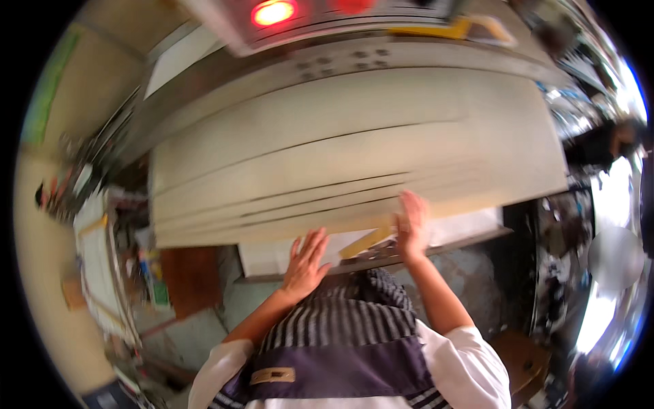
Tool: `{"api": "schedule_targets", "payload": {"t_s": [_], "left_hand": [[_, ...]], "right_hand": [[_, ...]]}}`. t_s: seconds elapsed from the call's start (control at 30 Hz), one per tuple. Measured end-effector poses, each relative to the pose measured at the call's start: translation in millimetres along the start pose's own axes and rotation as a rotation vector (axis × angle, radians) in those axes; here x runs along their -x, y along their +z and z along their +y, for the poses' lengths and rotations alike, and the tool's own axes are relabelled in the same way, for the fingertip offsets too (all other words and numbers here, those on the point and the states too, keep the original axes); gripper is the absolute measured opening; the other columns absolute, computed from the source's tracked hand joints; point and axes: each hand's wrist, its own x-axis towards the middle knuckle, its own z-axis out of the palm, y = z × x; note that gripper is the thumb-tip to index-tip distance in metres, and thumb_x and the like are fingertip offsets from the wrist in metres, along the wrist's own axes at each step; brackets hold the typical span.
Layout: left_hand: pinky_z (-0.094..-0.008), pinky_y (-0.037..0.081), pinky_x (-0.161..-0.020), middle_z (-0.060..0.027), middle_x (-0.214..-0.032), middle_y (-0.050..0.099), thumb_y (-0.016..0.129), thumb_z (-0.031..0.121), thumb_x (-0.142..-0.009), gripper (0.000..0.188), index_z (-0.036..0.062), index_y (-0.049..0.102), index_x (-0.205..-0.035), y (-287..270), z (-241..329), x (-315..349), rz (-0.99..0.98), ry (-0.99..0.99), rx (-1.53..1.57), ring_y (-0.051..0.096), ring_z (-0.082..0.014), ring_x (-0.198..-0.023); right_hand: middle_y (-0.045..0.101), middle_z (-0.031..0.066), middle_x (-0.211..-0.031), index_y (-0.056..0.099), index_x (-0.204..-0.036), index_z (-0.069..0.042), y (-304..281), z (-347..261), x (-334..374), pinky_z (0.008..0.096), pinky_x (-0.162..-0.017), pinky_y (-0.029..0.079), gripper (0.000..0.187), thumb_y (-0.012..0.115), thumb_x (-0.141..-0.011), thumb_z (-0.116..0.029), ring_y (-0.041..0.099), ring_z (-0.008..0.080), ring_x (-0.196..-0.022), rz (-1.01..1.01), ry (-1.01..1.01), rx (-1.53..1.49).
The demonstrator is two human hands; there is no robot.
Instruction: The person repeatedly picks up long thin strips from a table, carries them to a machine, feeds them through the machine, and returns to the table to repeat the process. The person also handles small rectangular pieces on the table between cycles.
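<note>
A wide beige sheet or board [327, 150] spreads out in front of me, crossed by several long dark lines; its right part is blurred by motion. My left hand [308, 264] is at its near edge, fingers stretched and slightly apart, holding nothing. Farther right, my right hand [413, 225] is raised edge-on with straight fingers, the tips overlapping the near edge. I cannot tell whether either hand touches the board. Below the edge, between the hands, a tray or drawer [262, 260] with white lining sticks out, and a flat yellowish strip [366, 243] lies in it.
Beyond the board stands a machine housing with a lit red lamp [274, 11] and a metal beam [204, 94]. Yellow tool-like pieces [436, 31] lie up there. A cluttered shelf [102, 266] is at the left, a cardboard box [518, 361] at the lower right. Another person [606, 144] is far right.
</note>
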Motion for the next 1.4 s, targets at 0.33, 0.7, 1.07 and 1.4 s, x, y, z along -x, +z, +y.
{"api": "schedule_targets", "payload": {"t_s": [0.33,0.7,1.07,1.4], "left_hand": [[-0.0501,0.024,-0.113,-0.0114,-0.157,0.03,0.06,0.032,-0.094,0.069,0.002,0.031,-0.149,-23,-83,58,0.285,-0.431,-0.305,0.033,-0.0285,-0.142],[-0.0522,0.012,-0.118,-0.0065,-0.163,0.02,0.05,0.037,-0.099,0.07,0.0103,0.02,-0.156,-15,-117,54,0.14,-0.5,-0.426,0.02,-0.026,-0.149],[-0.0516,0.01,-0.119,-0.0046,-0.164,0.017,0.046,0.038,-0.101,0.068,0.0114,0.017,-0.157,-18,-118,51,0.084,-0.499,-0.494,0.017,-0.0246,-0.15],[-0.0517,0.011,-0.119,-0.007,-0.163,0.019,0.052,0.034,-0.099,0.07,0.0089,0.02,-0.156,-22,-111,58,0.09,-0.461,-0.445,0.019,-0.0252,-0.15]], "right_hand": [[0.049,0.0141,-0.142,0.047,-0.137,-0.002,-42,24,51,0.0512,-0.115,0.027,0.042,0.052,-0.096,-0.012,0.044,0.0338,-0.134,-0.095,-0.026,0.272],[0.053,0.0172,-0.137,0.051,-0.132,0.001,-64,41,23,0.05,-0.114,0.03,0.041,0.056,-0.091,-0.005,0.046,0.0335,-0.131,0.008,0.097,0.31],[0.038,0.0168,-0.153,0.039,-0.145,0.001,-87,118,-31,0.0439,-0.119,0.023,0.059,0.055,-0.097,-0.031,0.032,0.0299,-0.144,-0.098,0.083,0.569],[0.032,0.0164,-0.156,0.037,-0.146,0.002,-107,118,-32,0.0433,-0.121,0.019,0.065,0.047,-0.1,-0.041,0.026,0.0292,-0.147,-0.368,0.115,0.645]]}}
